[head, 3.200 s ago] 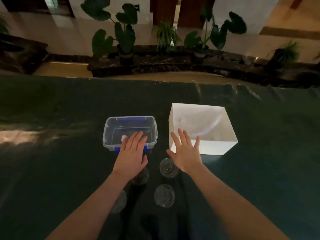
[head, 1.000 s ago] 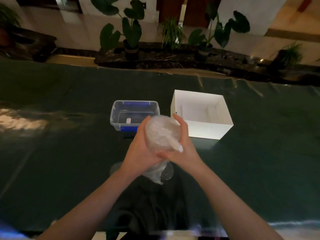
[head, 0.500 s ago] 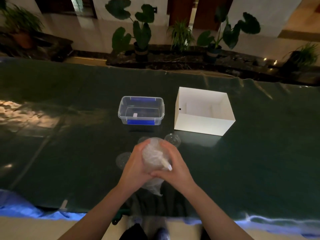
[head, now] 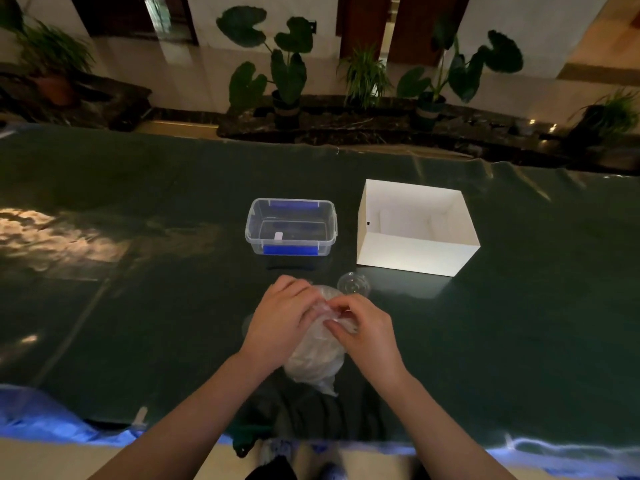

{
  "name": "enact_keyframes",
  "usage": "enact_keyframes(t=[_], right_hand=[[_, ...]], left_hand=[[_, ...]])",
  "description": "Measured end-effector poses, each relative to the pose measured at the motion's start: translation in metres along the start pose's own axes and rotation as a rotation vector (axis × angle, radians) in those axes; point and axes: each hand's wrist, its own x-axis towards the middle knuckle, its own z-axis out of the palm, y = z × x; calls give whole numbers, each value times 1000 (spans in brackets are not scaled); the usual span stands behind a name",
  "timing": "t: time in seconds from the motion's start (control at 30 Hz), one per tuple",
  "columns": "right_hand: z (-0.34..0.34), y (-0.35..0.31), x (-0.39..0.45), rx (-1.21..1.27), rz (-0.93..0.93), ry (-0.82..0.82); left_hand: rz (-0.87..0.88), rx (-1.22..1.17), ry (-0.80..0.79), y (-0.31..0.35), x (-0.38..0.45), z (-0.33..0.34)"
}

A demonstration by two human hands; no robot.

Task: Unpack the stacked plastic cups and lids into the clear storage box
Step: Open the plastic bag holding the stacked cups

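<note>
A crinkled clear plastic sleeve holding a stack of cups or lids point(head: 317, 355) is held over the dark green table near its front edge. My left hand point(head: 278, 323) grips the sleeve's upper left side. My right hand point(head: 367, 332) pinches the plastic at its top end. The clear storage box point(head: 291, 226) with blue clips stands open beyond my hands with nothing visible in it but a small white label. One clear lid point(head: 353, 283) lies on the table just past my right hand. Another clear piece point(head: 246, 323) shows faintly left of my left wrist.
A white open cardboard box point(head: 417, 227) stands to the right of the storage box. The table point(head: 138, 306) is draped in dark green cloth; its front edge point(head: 519, 441) shows a blue strip. Potted plants point(head: 284, 71) line the far side.
Both hands have brought the wrapped stack down and closer to me. My right hand has shifted from cupping the stack to pinching the plastic at its top. The camera tilted down.
</note>
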Motion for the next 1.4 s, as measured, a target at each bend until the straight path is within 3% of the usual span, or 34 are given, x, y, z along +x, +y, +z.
enact_keyframes(t=[0.17, 0.43, 0.6, 0.73, 0.9, 1.17, 1.3, 1.4], right_hand=[[2, 1, 4, 89, 189, 61], [5, 2, 9, 137, 204, 112], [5, -1, 14, 206, 191, 148], [8, -3, 12, 229, 172, 163], [12, 0, 12, 146, 44, 128], [9, 7, 18, -64, -62, 30], [13, 3, 20, 13, -8, 58], [12, 3, 22, 120, 27, 74]], left_hand=[[-122, -128, 56, 8, 10, 6], [-314, -491, 103, 16, 22, 5], [-348, -584, 23, 13, 23, -2], [-252, -446, -47, 12, 23, -4], [-373, -519, 47, 9, 24, -2], [-405, -449, 99, 9, 23, -3], [-303, -259, 103, 8, 22, -5], [-133, -285, -32, 5, 19, -12]])
